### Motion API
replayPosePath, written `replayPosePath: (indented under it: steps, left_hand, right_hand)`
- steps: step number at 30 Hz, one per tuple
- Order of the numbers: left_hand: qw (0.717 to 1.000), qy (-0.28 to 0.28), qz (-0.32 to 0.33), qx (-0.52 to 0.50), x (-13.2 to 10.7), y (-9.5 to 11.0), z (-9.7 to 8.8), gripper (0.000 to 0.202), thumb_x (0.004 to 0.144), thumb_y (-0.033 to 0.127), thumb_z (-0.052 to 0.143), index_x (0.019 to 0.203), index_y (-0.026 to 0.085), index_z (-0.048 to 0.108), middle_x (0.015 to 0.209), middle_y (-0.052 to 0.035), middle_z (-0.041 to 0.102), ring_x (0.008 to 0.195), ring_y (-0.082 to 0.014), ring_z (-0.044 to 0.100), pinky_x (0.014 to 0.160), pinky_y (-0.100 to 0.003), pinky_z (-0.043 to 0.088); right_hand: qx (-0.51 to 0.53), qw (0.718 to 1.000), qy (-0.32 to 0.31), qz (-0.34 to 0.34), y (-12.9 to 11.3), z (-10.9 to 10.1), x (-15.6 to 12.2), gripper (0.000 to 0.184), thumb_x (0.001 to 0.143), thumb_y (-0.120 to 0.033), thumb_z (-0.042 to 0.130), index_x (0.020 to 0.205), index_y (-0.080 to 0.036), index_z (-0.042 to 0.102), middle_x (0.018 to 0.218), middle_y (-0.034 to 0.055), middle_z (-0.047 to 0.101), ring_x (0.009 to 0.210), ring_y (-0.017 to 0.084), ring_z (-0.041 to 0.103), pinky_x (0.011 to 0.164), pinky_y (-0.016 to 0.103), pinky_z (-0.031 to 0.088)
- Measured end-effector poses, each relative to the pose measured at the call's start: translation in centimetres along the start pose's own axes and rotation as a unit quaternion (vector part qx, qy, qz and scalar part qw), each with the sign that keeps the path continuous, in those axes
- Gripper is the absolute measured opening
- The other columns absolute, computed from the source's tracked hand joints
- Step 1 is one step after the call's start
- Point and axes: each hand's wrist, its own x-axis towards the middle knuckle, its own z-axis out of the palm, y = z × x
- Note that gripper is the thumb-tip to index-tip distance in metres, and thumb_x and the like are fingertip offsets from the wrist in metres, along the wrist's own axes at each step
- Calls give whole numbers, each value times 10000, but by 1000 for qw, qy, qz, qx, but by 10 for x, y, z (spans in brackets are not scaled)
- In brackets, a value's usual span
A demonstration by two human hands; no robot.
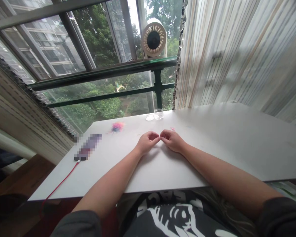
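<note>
My left hand [148, 142] and my right hand [172, 140] meet fingertip to fingertip above the white table [162, 177]. Both are closed in a pinch, and whatever lies between the fingertips is too small to make out. Just beyond my right hand lies a small pink piece [172, 128]. A fluffy pink, orange and blue tangle [117, 126] rests farther off to the left. Behind my hands, near the table's far edge, stand a small clear round jar [159, 114] and a clear lid [150, 117] beside it.
A blurred-out phone [88, 146] lies on the left of the table, with a red cable [61, 182] running over the front edge. A round fan [153, 39] sits on the green railing [128, 69] by the window. Striped curtains [219, 59] hang at the right.
</note>
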Motion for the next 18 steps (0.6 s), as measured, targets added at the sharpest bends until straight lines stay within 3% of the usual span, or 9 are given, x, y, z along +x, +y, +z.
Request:
replayPosePath:
  steps: [7,18]
  left_hand:
    - [991,3,38,130,-9,4,-14,267,668,355,612,845,155,604,667,-5,569,581,-83,502,576,-209,428]
    - [979,30,70,190,-11,11,-12,210,722,338,544,786,161,636,663,-15,593,575,-89,497,562,-202,411]
  right_hand:
    - [4,1000,-7,1,2,0,-1,103,723,-249,497,704,-164,551,571,-28,512,493,73,393,533,219,325]
    - [-6,1000,-11,-4,0,0,-1,101,710,-242,504,673,-160,549,549,-26,512,477,70,385,518,214,322]
